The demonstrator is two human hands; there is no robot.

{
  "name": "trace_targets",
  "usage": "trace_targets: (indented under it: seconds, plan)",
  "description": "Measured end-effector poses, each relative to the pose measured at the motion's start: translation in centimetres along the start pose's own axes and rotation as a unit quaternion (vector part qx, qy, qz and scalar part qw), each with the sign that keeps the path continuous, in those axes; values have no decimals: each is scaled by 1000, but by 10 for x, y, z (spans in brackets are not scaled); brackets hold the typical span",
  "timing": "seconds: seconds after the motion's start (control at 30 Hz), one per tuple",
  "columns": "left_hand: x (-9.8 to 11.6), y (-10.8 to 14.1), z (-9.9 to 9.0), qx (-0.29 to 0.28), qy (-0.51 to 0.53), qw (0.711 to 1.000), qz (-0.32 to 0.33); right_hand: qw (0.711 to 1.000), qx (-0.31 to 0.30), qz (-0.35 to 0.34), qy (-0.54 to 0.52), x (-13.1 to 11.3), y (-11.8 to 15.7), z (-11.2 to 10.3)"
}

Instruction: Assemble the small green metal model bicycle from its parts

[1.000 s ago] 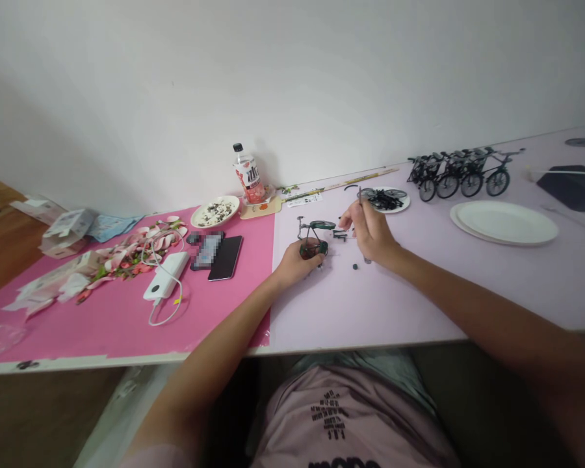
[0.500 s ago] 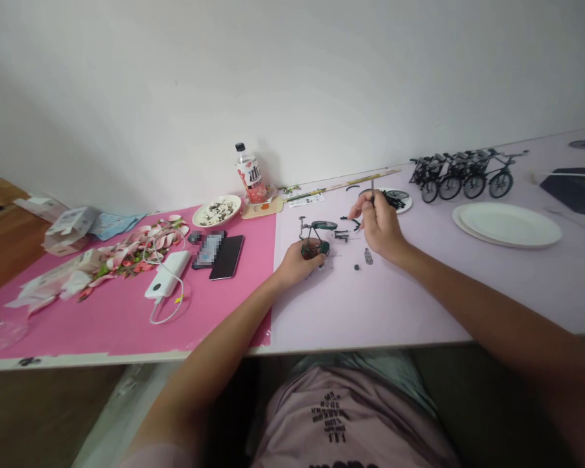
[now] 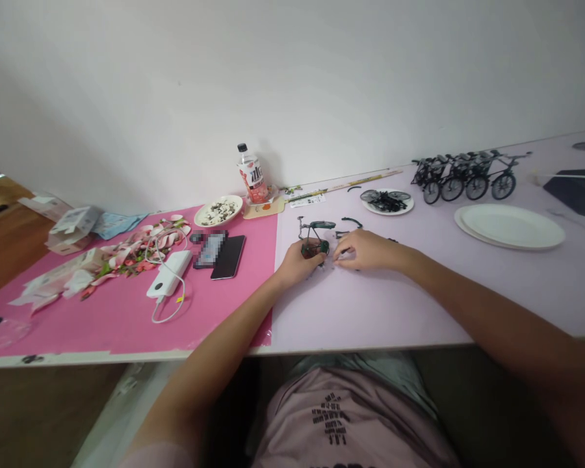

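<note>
My left hand (image 3: 299,262) is closed round a small dark green model bicycle (image 3: 316,235), partly covered by the fingers. Just right of it, my right hand (image 3: 358,250) has its fingertips pinched together low over the table; what they hold, if anything, is too small to make out. Behind the right hand lies a curved black part (image 3: 352,222). Other small black parts are partly hidden under that hand. A white plate (image 3: 403,209) farther back carries wheels and a heap of black pieces.
Several assembled model bicycles (image 3: 465,179) stand at the back right, behind stacked white plates (image 3: 511,227). On the pink left side are a power bank (image 3: 169,274) with a cable, a black phone (image 3: 228,257), flower petals and a bowl (image 3: 218,211). A bottle (image 3: 252,177) stands by the wall.
My right hand has come left and nearer, from beside the plate of parts to the model bicycle. It was upright holding a thin dark tool. My left hand keeps its hold.
</note>
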State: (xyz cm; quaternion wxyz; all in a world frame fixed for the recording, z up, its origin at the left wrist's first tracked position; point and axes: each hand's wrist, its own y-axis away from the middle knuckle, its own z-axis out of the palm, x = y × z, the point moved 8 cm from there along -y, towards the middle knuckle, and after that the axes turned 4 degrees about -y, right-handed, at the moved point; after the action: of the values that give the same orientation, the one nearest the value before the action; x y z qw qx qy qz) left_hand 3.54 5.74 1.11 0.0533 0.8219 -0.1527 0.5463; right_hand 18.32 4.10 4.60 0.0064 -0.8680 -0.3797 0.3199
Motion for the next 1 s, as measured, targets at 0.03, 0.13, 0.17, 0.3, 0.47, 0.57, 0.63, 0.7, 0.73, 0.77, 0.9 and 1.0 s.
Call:
trace_targets:
  seconds: [0.03, 0.13, 0.17, 0.3, 0.47, 0.57, 0.63, 0.7, 0.73, 0.77, 0.9, 1.0]
  plan:
    - [0, 0, 0, 2, -1, 1000, -1, 1000, -15, 3, -3, 2, 0, 4]
    - [1, -1, 1, -5, -2, 1000, 7, 999, -35, 2, -15, 4, -1, 13]
    - [1, -1, 2, -9, 0, 1000, 11, 999, -41, 0, -20, 4, -1, 15]
    - [1, -1, 2, -11, 2, 1000, 15, 999, -45, -9, -26, 4, -2, 20]
    - [1, -2, 2, -8, 6, 1000, 19, 999, -31, -25, 22, -1, -1, 21]
    - [1, -2, 3, -13, 14, 1000, 23, 998, -28, -21, 58, -6, 0, 22]
    - [2, -2, 2, -12, 14, 1000, 20, 997, -22, -18, 67, -9, 1, 21]
    - [3, -1, 2, -10, 10, 1000, 14, 997, -22, -13, 67, -12, 1, 20]
    - [4, 0, 1, -9, 8, 1000, 10, 998, -26, -8, 64, -12, 2, 20]
    - [4, 0, 1, -8, 6, 1000, 7, 998, -31, -2, 61, -12, 2, 20]
    - [5, 1, 1, -6, 14, 1000, -2, 999, -35, 7, 40, -11, 3, 17]
    - [3, 0, 1, -4, 13, 1000, -5, 999, -23, -6, 28, -11, 3, 12]
